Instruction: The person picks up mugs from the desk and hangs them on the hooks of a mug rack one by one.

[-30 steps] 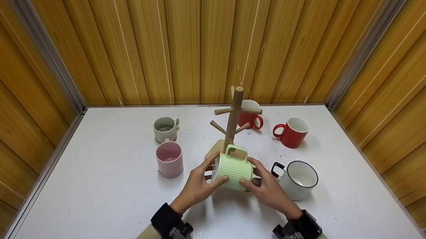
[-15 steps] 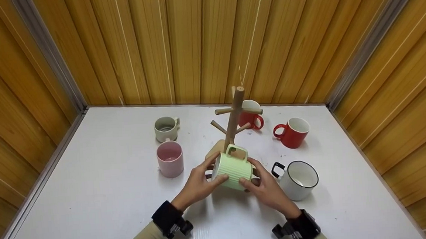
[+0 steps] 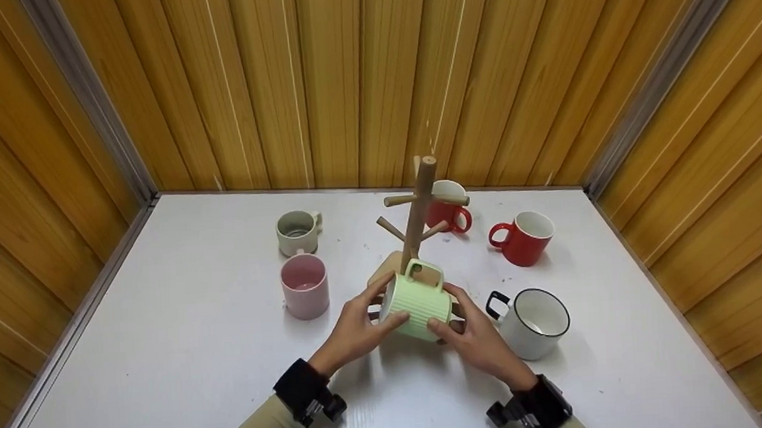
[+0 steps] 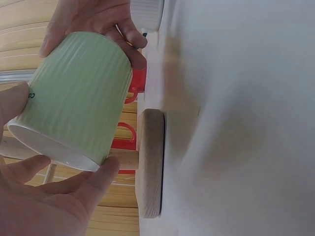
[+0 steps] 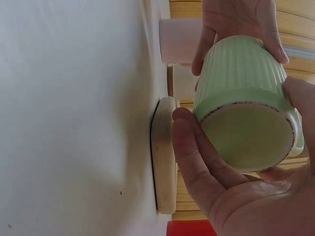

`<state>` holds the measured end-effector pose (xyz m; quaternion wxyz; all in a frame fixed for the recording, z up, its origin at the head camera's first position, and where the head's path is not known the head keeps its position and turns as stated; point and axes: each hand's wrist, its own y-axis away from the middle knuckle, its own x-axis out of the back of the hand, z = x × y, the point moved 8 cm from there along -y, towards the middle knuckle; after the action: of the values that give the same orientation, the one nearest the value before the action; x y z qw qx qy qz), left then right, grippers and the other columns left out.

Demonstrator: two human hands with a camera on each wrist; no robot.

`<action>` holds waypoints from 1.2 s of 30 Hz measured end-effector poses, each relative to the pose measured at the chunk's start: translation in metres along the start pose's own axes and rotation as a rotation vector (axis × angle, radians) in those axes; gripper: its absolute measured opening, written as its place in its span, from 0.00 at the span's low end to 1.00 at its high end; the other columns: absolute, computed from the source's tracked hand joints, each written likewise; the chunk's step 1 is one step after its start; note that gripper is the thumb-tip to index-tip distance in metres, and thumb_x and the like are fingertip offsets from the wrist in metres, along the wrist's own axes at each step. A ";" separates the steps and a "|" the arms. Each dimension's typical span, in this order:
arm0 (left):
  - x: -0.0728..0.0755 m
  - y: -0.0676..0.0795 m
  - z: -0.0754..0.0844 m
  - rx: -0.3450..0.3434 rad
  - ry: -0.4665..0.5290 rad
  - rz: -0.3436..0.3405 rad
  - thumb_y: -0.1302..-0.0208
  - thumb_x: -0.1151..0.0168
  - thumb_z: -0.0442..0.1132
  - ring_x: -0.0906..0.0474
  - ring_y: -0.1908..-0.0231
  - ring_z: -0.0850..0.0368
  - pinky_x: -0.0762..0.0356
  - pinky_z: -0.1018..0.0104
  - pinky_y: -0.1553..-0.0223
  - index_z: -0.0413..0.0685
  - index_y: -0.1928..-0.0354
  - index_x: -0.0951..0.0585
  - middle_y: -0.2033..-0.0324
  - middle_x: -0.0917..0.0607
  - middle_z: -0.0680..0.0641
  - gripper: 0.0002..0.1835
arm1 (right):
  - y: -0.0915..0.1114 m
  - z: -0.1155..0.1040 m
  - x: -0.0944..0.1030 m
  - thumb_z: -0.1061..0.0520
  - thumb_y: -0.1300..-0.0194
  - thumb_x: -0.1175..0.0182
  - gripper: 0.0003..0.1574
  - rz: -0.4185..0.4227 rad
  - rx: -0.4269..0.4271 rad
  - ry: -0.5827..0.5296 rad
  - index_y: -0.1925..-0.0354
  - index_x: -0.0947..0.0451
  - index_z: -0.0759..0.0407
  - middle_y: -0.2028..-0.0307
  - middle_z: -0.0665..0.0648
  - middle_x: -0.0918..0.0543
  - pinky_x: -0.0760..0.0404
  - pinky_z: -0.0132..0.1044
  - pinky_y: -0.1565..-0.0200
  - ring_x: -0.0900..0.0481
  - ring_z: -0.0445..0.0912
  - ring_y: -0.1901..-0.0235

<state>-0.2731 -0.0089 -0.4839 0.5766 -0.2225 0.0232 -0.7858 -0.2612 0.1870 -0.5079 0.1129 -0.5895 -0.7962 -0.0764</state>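
Note:
A light green ribbed mug (image 3: 420,307) lies sideways in the air between both hands, its square handle (image 3: 425,272) pointing up and toward the wooden mug tree (image 3: 416,218). My left hand (image 3: 355,329) grips the rim end, thumb on the near side. At the base end my right hand (image 3: 478,337) holds it with the thumb in front and the fingers beneath. In the right wrist view the mug's flat bottom (image 5: 248,136) shows; the left wrist view shows its white-lined mouth (image 4: 54,150). The mug tree's base (image 4: 151,164) stands on the table just behind.
A pink mug (image 3: 305,291) and a grey-green cup (image 3: 297,235) stand left. Behind the tree is a red mug (image 3: 439,216), with another red mug (image 3: 523,245) to its right. A white black-rimmed mug (image 3: 527,337) sits close by the right hand. Wood-patterned walls (image 3: 327,85) enclose the white table (image 3: 183,332).

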 end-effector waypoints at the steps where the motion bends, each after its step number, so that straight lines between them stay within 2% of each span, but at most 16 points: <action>1: 0.000 0.000 -0.001 0.000 0.001 -0.001 0.34 0.28 0.47 0.19 0.43 0.41 0.19 0.49 0.43 0.44 0.24 0.33 0.35 0.22 0.39 0.40 | 0.000 0.001 0.000 0.51 0.28 0.35 0.48 -0.002 -0.002 0.000 0.21 0.49 0.55 0.42 0.72 0.23 0.13 0.49 0.55 0.14 0.55 0.53; 12: 0.000 -0.004 -0.002 -0.005 -0.010 -0.014 0.35 0.28 0.47 0.19 0.43 0.40 0.20 0.50 0.43 0.44 0.24 0.32 0.33 0.24 0.36 0.40 | -0.002 0.002 -0.003 0.51 0.27 0.35 0.48 -0.026 0.023 0.018 0.21 0.50 0.51 0.38 0.72 0.26 0.14 0.52 0.53 0.17 0.56 0.49; 16: 0.001 -0.005 -0.002 -0.026 0.004 -0.018 0.34 0.28 0.45 0.21 0.41 0.40 0.20 0.48 0.42 0.43 0.25 0.32 0.32 0.26 0.36 0.40 | -0.002 -0.002 -0.003 0.50 0.31 0.31 0.52 0.001 0.053 0.097 0.21 0.49 0.51 0.33 0.67 0.30 0.18 0.51 0.45 0.23 0.55 0.42; 20: 0.003 -0.006 -0.003 -0.039 0.004 -0.015 0.35 0.27 0.45 0.22 0.39 0.41 0.21 0.48 0.41 0.42 0.25 0.32 0.31 0.26 0.38 0.40 | -0.003 -0.004 -0.002 0.47 0.36 0.27 0.57 0.040 0.066 0.189 0.21 0.48 0.52 0.28 0.63 0.33 0.28 0.56 0.36 0.27 0.55 0.37; 23: 0.003 -0.007 -0.003 -0.046 -0.005 -0.012 0.35 0.27 0.44 0.23 0.38 0.41 0.21 0.47 0.41 0.42 0.25 0.32 0.30 0.26 0.38 0.40 | -0.004 -0.004 -0.001 0.46 0.37 0.26 0.58 0.050 0.065 0.215 0.21 0.48 0.54 0.29 0.63 0.32 0.26 0.57 0.39 0.25 0.55 0.40; 30: 0.004 -0.010 -0.002 -0.054 -0.004 -0.012 0.36 0.26 0.43 0.24 0.37 0.42 0.21 0.46 0.41 0.42 0.25 0.33 0.30 0.27 0.37 0.41 | -0.008 -0.006 0.000 0.48 0.37 0.26 0.58 0.070 0.108 0.259 0.21 0.46 0.60 0.31 0.62 0.29 0.18 0.44 0.53 0.21 0.51 0.51; 36: 0.004 -0.012 -0.004 -0.060 -0.018 -0.014 0.35 0.27 0.42 0.26 0.35 0.39 0.22 0.44 0.41 0.42 0.24 0.33 0.28 0.29 0.39 0.40 | -0.012 -0.007 0.000 0.51 0.38 0.25 0.55 0.092 0.151 0.277 0.23 0.42 0.61 0.35 0.62 0.25 0.16 0.51 0.54 0.20 0.52 0.55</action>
<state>-0.2859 -0.0099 -0.4824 0.5645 -0.2470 0.0401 -0.7866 -0.2718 0.1821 -0.5008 0.2690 -0.5990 -0.7486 -0.0914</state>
